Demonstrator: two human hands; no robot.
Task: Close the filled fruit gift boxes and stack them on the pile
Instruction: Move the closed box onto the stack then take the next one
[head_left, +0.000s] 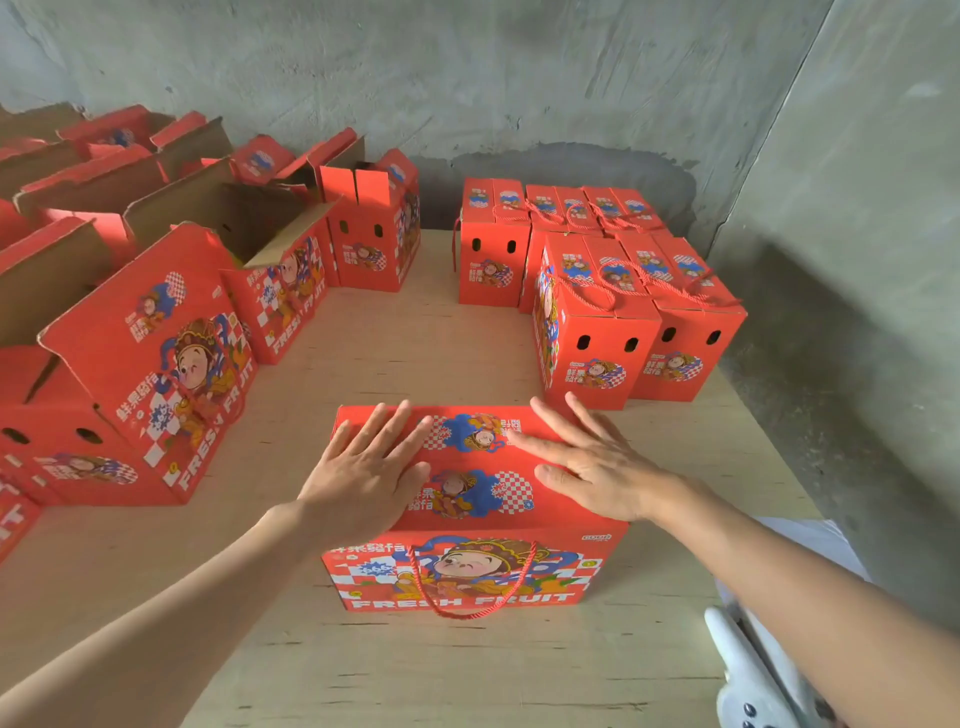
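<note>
The left hand (363, 473) is laid flat, fingers straight, on the closed gift box (478, 512), set long-axis crosswise on the table (415, 343); the right hand (597, 467) is spread likewise. The pile (623, 296) lies beyond, nearer the right.

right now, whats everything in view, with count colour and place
front box: one, red, closed, table centre, under both hands
rope handle: one, red, hanging down its near face
closed boxes: at least five, red, grouped far right
open boxes: several, red with brown insides, along the left, some cropped
table: one, pale wood, under the boxes
wall: grey concrete, behind and right
white object: one, bottom right corner, unidentifiable
left hand: flat on front box top, left part
right hand: flat on it, right part
</note>
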